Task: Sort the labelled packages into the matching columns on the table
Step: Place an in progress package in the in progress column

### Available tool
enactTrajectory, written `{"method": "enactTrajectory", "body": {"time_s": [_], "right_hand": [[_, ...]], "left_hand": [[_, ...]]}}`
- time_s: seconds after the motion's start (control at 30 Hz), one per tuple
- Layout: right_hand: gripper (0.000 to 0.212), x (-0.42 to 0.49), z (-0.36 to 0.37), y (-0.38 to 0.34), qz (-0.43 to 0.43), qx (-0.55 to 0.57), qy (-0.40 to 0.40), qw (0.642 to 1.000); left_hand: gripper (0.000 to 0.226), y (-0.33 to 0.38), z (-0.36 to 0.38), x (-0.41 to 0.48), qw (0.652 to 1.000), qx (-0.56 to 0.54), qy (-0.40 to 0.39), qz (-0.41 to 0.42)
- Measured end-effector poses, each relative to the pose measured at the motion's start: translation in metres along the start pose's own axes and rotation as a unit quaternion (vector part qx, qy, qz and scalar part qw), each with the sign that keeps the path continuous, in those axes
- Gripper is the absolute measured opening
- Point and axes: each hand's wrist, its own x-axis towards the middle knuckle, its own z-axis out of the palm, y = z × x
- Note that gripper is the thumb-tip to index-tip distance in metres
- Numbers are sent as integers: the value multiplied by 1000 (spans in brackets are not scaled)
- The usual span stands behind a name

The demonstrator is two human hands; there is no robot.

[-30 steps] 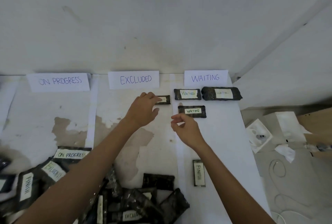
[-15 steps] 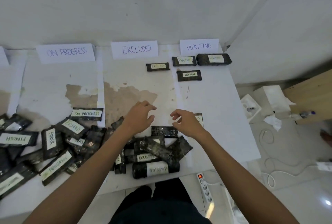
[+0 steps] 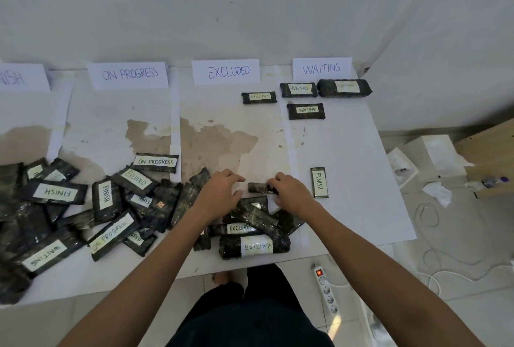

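Item: dark package [image 3: 260, 188], label side not visible, lying flat at the near middle of the table [image 3: 361, 193], in the lane under the EXCLUDED sign [image 3: 225, 71].
Right hand [image 3: 293, 193]: at the package's 3 o'clock end, fingers curled and pinching that end.
Left hand [image 3: 219, 193]: at 9 o'clock of the package, just apart from its end, fingers loosely curled over the heap. Whether it grips anything cannot be told.
At 6 o'clock: a small heap, with a WAITING roll [image 3: 254, 246] nearest the table edge, label upside down.
At 3 o'clock, beyond the right hand: FINISH package [image 3: 319, 182], lying lengthwise.
At 9 o'clock: large unsorted pile [image 3: 111, 207], labels mixed.
At 12 o'clock, far: EXCLUDED package [image 3: 259, 97], below its sign.
At 1 o'clock, far: three WAITING packages [image 3: 306, 110] under the WAITING sign [image 3: 321, 68].
At 10 o'clock, far: ON PROGRESS sign [image 3: 129, 74].
At 5 o'clock, on the floor: power strip [image 3: 325, 288].
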Motion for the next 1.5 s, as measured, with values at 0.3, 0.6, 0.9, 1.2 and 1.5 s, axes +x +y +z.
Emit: {"method": "enactTrajectory", "body": {"time_s": [0.3,0.6,0.9,1.2,1.5], "right_hand": [[34,-12,-53,10,98,452,-61,885],[34,-25,-84,-21,71,441,-79,891],[31,-31,-107,-72,20,471,-45,881],[44,-13,-108,-118,-3,449,25,893],[51,36,-101,-143,-33,410,27,911]], "left_hand": [[39,8,-17,1,1000,-23,19,-4],[72,22,-25,-8,993,38,80,73],[60,14,-47,-43,971,113,167,132],[52,-9,-77,-64,969,107,213,63],[57,-58,-110,-63,967,122,202,-92]]}}
